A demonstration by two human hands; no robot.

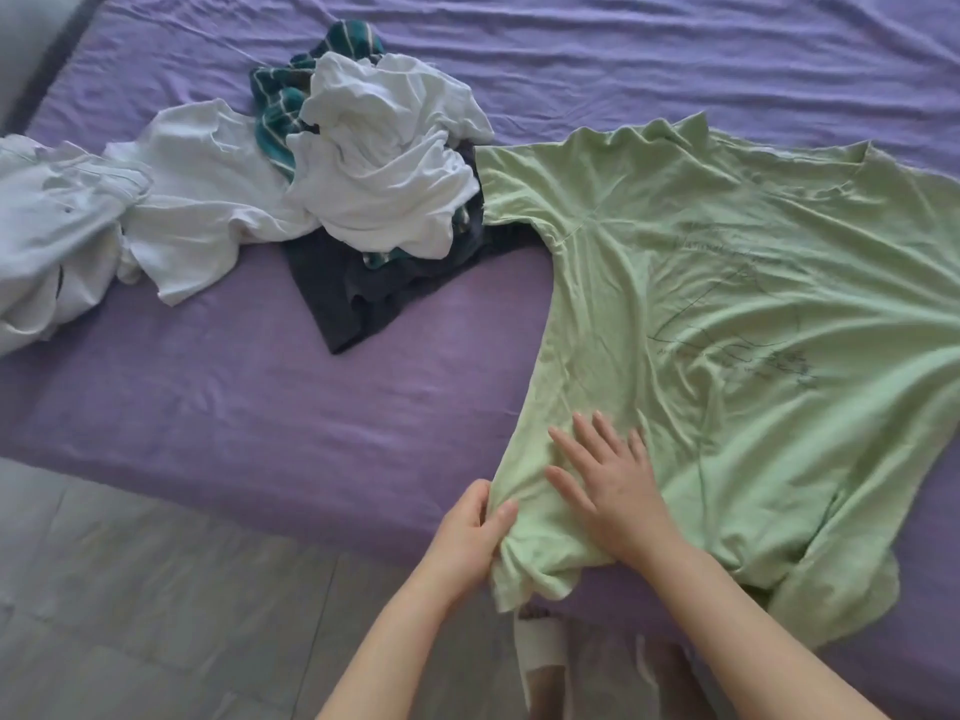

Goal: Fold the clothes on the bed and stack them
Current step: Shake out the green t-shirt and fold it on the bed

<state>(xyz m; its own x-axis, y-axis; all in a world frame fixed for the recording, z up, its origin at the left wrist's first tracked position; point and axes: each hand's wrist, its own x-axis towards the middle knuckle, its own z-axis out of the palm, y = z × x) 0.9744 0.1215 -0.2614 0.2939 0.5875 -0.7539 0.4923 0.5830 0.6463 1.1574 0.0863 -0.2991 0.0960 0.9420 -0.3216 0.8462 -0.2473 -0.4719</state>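
A light green T-shirt [727, 283] lies spread across the right half of the purple bed [260, 397], neck toward the far side, a faint line print on its chest. Its hem is bunched at the near bed edge. My left hand [472, 532] pinches the bunched hem corner between thumb and fingers. My right hand [608, 480] lies flat on the shirt just beside it, fingers spread and straight. An unfolded heap waits at the middle left: a crumpled white shirt [384, 163], a teal striped garment [280, 101] and a dark grey garment [353, 298] beneath them.
Another white shirt [202, 200] and a pale blue-white garment [52, 231] lie at the left. Grey tiled floor [156, 589] runs along the near bed edge. A wrinkled purple sheet covers the far side of the bed.
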